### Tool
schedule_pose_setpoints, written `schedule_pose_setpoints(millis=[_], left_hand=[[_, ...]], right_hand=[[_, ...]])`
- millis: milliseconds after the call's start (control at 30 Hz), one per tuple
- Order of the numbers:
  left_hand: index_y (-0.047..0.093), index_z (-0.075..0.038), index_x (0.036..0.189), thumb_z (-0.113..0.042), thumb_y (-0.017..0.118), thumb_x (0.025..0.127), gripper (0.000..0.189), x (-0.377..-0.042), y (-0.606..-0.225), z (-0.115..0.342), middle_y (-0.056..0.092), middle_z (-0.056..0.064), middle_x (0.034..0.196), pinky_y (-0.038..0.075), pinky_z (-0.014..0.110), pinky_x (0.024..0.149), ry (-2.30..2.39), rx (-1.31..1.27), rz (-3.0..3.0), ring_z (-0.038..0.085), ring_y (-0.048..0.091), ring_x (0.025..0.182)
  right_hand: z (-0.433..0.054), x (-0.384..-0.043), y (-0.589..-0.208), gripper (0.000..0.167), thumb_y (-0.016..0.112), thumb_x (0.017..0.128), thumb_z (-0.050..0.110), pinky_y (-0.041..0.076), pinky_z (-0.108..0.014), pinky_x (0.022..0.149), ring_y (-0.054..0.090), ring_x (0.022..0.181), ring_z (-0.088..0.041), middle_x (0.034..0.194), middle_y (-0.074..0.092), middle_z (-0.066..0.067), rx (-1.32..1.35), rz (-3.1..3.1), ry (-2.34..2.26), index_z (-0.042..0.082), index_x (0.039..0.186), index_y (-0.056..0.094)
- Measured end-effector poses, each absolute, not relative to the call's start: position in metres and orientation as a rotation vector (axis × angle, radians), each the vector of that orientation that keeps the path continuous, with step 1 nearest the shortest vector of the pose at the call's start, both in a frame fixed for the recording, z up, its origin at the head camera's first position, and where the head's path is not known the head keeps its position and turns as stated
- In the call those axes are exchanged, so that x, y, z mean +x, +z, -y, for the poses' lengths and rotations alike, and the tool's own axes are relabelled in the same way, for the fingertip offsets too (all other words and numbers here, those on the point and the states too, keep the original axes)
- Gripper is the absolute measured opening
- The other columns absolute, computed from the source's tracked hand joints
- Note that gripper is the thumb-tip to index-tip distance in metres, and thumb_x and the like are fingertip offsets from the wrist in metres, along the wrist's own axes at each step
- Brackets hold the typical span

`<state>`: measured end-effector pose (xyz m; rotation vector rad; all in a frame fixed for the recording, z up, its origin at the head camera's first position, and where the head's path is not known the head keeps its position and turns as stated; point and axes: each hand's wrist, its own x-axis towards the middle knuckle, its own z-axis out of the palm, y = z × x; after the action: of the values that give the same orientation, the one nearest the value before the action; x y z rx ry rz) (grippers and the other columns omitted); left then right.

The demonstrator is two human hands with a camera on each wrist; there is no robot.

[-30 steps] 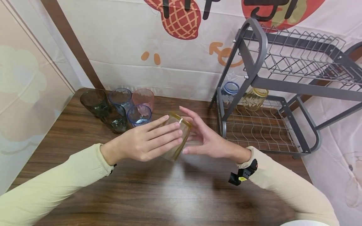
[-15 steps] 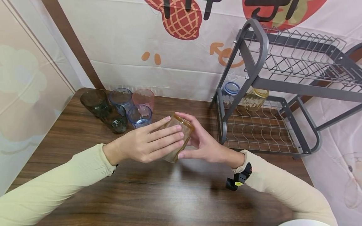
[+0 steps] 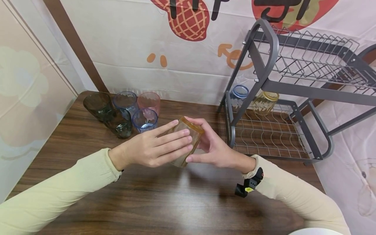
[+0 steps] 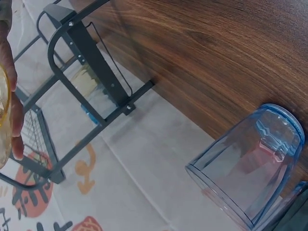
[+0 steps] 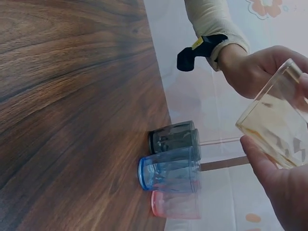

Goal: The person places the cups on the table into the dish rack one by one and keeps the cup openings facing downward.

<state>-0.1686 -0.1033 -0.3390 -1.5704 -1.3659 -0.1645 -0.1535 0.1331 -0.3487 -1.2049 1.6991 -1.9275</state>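
A clear amber drinking glass (image 3: 195, 134) is held tilted above the wooden table in the head view, its thicker amber ring toward the upper right. My left hand (image 3: 155, 147) holds it from the left, fingers spread across its side and the thumb hidden behind. On the other side, my right hand (image 3: 217, 147) grips the ringed end between thumb and fingers. In the right wrist view, both hands meet on the glass (image 5: 276, 120). The left wrist view catches only a slice of the glass (image 4: 4, 139) at its left edge.
Dark grey glasses (image 3: 118, 125), blue glasses (image 3: 145, 120) and a pink glass (image 3: 149, 101) cluster at the table's back left. A grey two-tier dish rack (image 3: 317, 93) stands right, with a blue glass (image 3: 239, 94) and a yellow glass (image 3: 264, 104) on its lower tier.
My right hand has come in from the right and closed its thumb and fingers on the amber glass. The glass and my left hand have shifted slightly right.
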Motion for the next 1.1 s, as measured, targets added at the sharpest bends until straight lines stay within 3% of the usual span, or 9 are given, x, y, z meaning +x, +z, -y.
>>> schedule_pose_setpoints(millis=[167,367,600,867,1100], left_hand=[[0.067,0.006,0.124,0.002,0.050,0.098,0.031,-0.169,-0.340,0.104,0.068,0.017,0.127,0.053,0.056,0.102,-0.157,-1.586,1.393,0.029,0.065,0.117],[0.065,0.006,0.127,0.002,0.051,0.098,0.033,-0.170,-0.342,0.105,0.066,0.017,0.129,0.052,0.056,0.103,-0.155,-1.590,1.415,0.029,0.063,0.121],[0.062,0.005,0.132,0.004,0.053,0.098,0.035,-0.168,-0.344,0.107,0.064,0.016,0.133,0.050,0.055,0.105,-0.140,-1.604,1.451,0.028,0.060,0.126],[0.064,0.002,0.133,0.001,0.054,0.100,0.034,-0.168,-0.344,0.110,0.064,0.014,0.134,0.050,0.050,0.107,-0.089,-1.602,1.464,0.025,0.062,0.123],[0.064,-0.001,0.134,0.002,0.054,0.101,0.034,-0.167,-0.346,0.114,0.063,0.013,0.137,0.050,0.048,0.108,-0.045,-1.597,1.504,0.024,0.061,0.125]], right_hand=[[-0.134,-0.155,-0.346,0.091,0.077,0.081,-0.012,0.054,-0.039,0.102,0.052,0.127,-0.020,0.154,0.035,-0.015,-1.225,-1.748,-1.908,-0.007,0.150,0.018],[-0.137,-0.156,-0.345,0.088,0.078,0.078,-0.016,0.050,-0.043,0.108,0.049,0.133,-0.021,0.161,0.026,-0.023,-1.225,-1.797,-1.908,-0.010,0.147,0.022],[-0.140,-0.158,-0.347,0.086,0.077,0.076,-0.019,0.052,-0.044,0.105,0.050,0.131,-0.020,0.159,0.032,-0.019,-1.241,-1.852,-1.878,-0.011,0.145,0.026],[-0.143,-0.160,-0.347,0.089,0.078,0.071,-0.022,0.053,-0.045,0.104,0.051,0.130,-0.020,0.156,0.032,-0.025,-1.271,-1.968,-1.800,-0.011,0.145,0.029],[-0.145,-0.162,-0.346,0.089,0.082,0.073,-0.017,0.046,-0.044,0.112,0.044,0.139,-0.027,0.158,0.036,-0.019,-1.274,-2.100,-1.715,-0.007,0.148,0.034]])
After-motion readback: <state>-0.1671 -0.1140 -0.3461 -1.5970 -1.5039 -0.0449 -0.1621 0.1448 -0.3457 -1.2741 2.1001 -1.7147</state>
